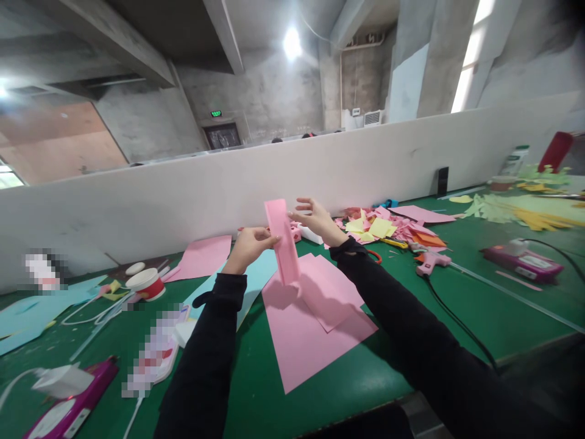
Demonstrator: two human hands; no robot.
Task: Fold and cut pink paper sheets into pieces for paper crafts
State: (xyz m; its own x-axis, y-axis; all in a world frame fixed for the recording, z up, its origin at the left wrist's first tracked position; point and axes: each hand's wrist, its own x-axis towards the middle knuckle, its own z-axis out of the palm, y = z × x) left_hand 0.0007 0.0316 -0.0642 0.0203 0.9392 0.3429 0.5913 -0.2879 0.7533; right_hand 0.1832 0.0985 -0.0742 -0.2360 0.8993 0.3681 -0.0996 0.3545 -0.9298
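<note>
A folded strip of pink paper [284, 247] stands upright in front of me, leaning slightly. My left hand [250, 245] pinches its left edge between thumb and fingers. On the other side my right hand [316, 221] has its fingers apart, one fingertip at or very near the strip's right edge; I cannot tell if it touches. Below the strip a large pink sheet [304, 360] lies on the green table, with a smaller pink piece [336, 305] on top of it. A light blue sheet [262, 274] lies partly behind my left wrist.
A pink glue gun [432, 261] with a cord lies right, before a heap of paper scraps [381, 227]. Purple power strips [525, 265] sit on both sides. At left are a paper cup [146, 284] and a blurred phone [158, 350]. A white partition [183, 195] closes the back.
</note>
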